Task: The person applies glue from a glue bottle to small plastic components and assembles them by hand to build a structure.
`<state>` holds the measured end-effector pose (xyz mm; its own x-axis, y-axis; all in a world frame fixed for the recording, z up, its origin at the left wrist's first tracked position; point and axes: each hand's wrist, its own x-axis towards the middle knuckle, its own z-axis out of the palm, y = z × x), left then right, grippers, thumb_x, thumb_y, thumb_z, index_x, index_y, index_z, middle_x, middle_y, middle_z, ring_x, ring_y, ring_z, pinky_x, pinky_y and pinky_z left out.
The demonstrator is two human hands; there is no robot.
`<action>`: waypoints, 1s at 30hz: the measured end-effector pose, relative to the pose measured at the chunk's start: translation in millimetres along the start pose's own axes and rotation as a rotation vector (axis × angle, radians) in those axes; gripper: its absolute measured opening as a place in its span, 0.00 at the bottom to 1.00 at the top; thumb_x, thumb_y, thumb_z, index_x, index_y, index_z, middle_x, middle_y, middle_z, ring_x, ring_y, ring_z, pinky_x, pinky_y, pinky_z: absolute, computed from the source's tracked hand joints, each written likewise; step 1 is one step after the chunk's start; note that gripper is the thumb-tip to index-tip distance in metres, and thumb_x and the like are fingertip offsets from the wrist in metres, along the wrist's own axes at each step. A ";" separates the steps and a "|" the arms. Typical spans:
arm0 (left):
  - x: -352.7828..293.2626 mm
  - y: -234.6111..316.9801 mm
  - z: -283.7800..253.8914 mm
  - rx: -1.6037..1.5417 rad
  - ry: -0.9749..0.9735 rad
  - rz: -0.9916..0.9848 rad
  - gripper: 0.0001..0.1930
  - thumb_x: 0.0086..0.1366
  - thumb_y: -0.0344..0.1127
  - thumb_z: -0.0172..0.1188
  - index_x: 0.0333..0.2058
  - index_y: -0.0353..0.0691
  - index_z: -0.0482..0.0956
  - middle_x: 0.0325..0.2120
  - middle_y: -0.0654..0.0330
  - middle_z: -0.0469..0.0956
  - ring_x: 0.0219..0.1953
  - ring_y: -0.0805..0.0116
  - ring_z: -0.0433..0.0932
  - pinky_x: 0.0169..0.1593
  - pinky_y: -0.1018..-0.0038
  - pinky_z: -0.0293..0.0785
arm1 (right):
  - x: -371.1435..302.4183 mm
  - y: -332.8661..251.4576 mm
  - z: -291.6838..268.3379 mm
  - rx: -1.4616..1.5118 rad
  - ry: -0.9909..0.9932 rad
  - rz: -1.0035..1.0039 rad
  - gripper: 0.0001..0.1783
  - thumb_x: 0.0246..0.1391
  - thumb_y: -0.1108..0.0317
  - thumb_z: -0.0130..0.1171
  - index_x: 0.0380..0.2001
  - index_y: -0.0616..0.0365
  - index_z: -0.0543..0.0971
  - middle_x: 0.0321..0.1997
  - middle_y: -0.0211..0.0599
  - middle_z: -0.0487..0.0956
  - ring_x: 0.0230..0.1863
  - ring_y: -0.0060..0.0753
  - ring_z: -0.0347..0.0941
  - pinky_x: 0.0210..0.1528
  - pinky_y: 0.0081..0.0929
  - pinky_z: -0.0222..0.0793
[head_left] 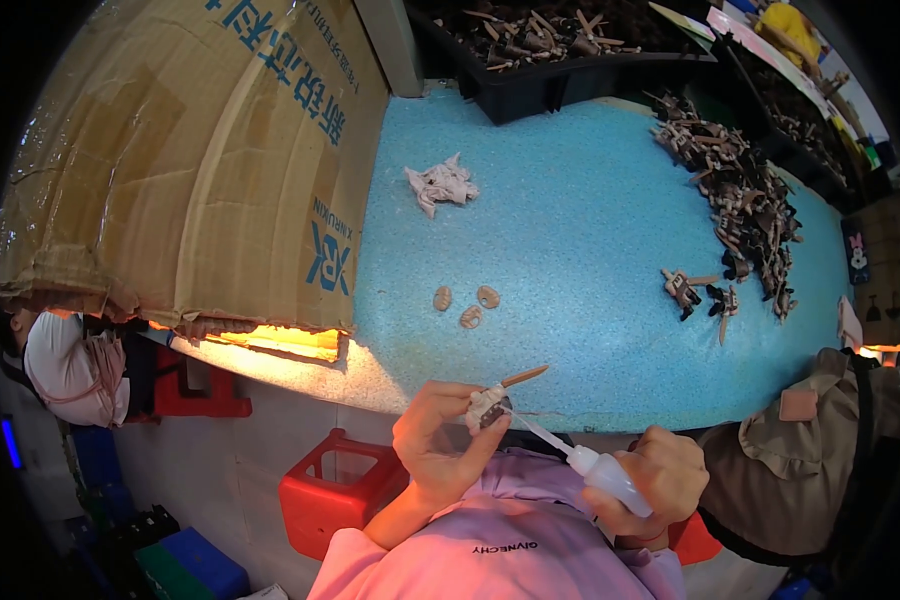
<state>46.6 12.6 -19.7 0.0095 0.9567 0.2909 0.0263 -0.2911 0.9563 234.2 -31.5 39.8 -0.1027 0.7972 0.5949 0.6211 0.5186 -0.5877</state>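
My left hand (432,432) pinches a small figure part (486,408), pale and dark brown with a tan stick jutting from it, just over the near table edge. In my right hand (665,475) is a white squeeze bottle (610,480), tilted so that its long thin nozzle points up and left. The nozzle tip meets or nearly touches the figure part; contact is too small to make out. Beyond my hands, three tan oval pieces (471,317) lie on the blue tabletop (570,240). Farther back sits a crumpled whitish tissue (440,185).
Similar brown and tan figure parts (735,200) are heaped along the right side. Black trays (540,95) of them stand at the back. A large cardboard box (200,180) covers the left, light glowing beneath. Also around: a red stool (340,485), a brown bag (795,450), another person (70,370).
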 end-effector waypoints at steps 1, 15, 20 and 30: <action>-0.6 -0.3 -0.6 0.002 -0.004 -0.004 0.12 0.43 0.19 0.65 0.27 0.32 0.71 0.28 0.52 0.76 0.30 0.69 0.75 0.33 0.78 0.69 | -3.5 0.7 1.0 -0.014 0.033 0.038 0.20 0.32 0.59 0.69 0.19 0.63 0.72 0.10 0.29 0.63 0.08 0.25 0.57 0.11 0.20 0.51; -1.5 7.1 -10.3 -0.360 0.055 -0.258 0.11 0.49 0.14 0.56 0.33 0.29 0.71 0.33 0.55 0.73 0.34 0.72 0.73 0.41 0.76 0.71 | 12.8 42.5 16.7 0.836 0.311 0.672 0.15 0.42 0.71 0.58 0.34 0.67 0.72 0.30 0.37 0.73 0.32 0.29 0.69 0.38 0.24 0.64; -7.6 0.9 -30.6 -0.363 0.144 -0.302 0.12 0.49 0.13 0.56 0.34 0.29 0.71 0.31 0.57 0.73 0.31 0.74 0.74 0.35 0.80 0.73 | 34.4 64.5 35.2 0.631 0.097 0.734 0.14 0.38 0.79 0.59 0.34 0.65 0.74 0.38 0.36 0.75 0.39 0.26 0.69 0.46 0.23 0.62; -16.6 -17.2 -53.9 -0.233 0.203 -0.182 0.12 0.52 0.19 0.56 0.37 0.30 0.70 0.30 0.51 0.75 0.27 0.65 0.77 0.29 0.74 0.77 | 34.8 101.3 72.1 -0.343 0.121 0.306 0.14 0.39 0.78 0.60 0.34 0.63 0.74 0.30 0.41 0.75 0.31 0.40 0.71 0.36 0.29 0.66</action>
<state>-7.9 1.8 -39.5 -0.1738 0.9804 0.0924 -0.2195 -0.1300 0.9669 237.5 71.0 -38.5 0.2034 0.8451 0.4944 0.8313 0.1177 -0.5432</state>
